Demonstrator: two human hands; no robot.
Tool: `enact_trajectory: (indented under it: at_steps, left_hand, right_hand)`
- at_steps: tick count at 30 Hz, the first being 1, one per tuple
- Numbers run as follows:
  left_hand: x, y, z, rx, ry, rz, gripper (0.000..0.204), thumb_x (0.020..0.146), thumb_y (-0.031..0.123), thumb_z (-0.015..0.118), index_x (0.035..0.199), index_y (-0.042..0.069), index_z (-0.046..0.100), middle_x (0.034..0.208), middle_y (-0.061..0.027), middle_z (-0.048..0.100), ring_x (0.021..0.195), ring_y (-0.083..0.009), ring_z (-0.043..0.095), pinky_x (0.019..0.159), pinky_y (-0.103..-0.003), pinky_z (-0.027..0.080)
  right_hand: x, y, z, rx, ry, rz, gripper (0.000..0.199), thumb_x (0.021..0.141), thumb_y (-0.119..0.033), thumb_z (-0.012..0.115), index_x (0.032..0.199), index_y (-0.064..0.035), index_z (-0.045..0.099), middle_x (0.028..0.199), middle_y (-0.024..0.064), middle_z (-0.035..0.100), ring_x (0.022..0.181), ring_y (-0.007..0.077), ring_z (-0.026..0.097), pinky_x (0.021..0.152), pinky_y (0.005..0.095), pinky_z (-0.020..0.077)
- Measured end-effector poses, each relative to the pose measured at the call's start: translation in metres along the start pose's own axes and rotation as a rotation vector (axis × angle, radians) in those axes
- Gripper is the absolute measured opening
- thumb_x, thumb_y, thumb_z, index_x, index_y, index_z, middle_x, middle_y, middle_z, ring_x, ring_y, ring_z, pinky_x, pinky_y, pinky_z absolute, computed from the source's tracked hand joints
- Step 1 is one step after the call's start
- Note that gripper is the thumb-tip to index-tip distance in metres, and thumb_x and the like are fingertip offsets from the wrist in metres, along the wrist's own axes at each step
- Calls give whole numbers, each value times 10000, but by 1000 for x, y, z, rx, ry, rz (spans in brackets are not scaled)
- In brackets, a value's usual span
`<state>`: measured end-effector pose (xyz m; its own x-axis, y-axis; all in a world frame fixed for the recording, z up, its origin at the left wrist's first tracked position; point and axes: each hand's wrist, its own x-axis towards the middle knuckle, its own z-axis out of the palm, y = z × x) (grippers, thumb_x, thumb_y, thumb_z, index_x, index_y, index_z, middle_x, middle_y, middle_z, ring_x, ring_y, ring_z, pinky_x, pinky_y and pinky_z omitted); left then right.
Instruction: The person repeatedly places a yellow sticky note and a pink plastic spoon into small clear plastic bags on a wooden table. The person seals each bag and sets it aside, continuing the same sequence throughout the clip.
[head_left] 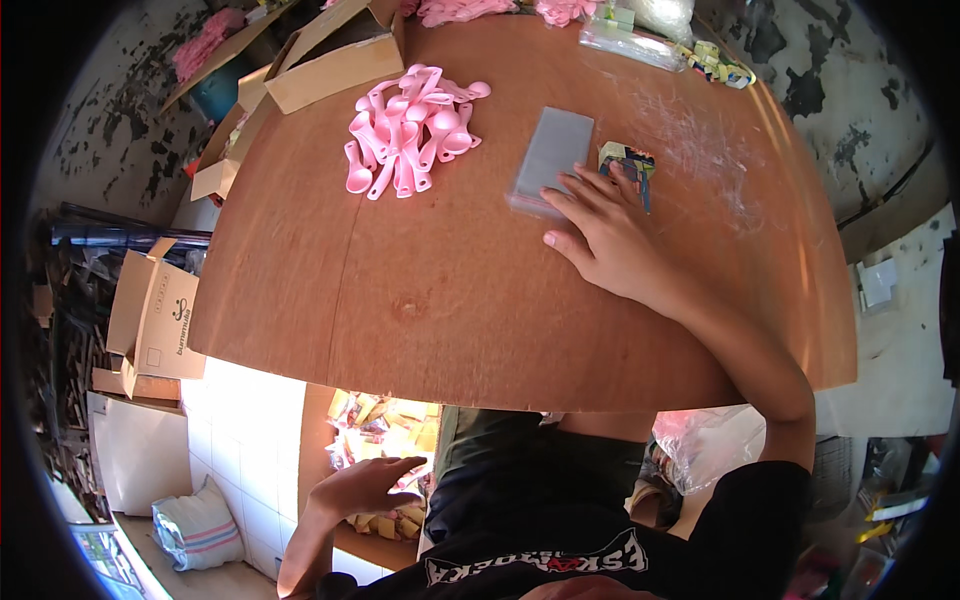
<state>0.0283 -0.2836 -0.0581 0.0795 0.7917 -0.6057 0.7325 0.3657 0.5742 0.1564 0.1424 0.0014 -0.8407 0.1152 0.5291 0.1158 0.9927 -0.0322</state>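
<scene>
My right hand (608, 228) rests on the wooden table with its fingers spread. Its fingertips lie at the edge of a stack of clear plastic bags (555, 150) and by a small pile of printed cards (628, 160). Nothing is visibly gripped in it. Below the table's near edge, my left hand (372, 486) hovers over a carton of packed small packets (385, 425), fingers stretched out and holding nothing I can see. A heap of pink plastic scoops (408, 130) lies on the far left part of the tabletop.
An open cardboard box (335, 70) stands at the table's far left edge. Along the far right lie clear plastic packs (630, 45) and more printed cards (725, 65). Another carton (160, 315) and a white woven sack (198, 525) are at the left.
</scene>
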Motion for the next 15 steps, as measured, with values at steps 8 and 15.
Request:
enact_trajectory:
  at_steps: [8, 15]
  left_hand:
    - [41, 131, -140, -18, 460, 809, 310, 839, 111, 754, 1137, 56, 687, 935, -101, 721, 796, -222, 707, 690, -328, 555]
    - [168, 116, -223, -69, 1020, 665, 381, 804, -70, 604, 1179, -5, 613, 1073, -176, 670, 859, -287, 693, 721, -370, 552]
  right_hand:
    - [-10, -3, 10, -51, -92, 56, 538, 960, -385, 528, 1263, 57, 574, 1357, 201, 551, 1338, 358, 442, 1150, 587, 179]
    - [-6, -6, -2, 33, 50, 91, 550, 890, -269, 630, 1312, 65, 518, 1390, 200, 518, 1345, 353, 431, 1150, 581, 181]
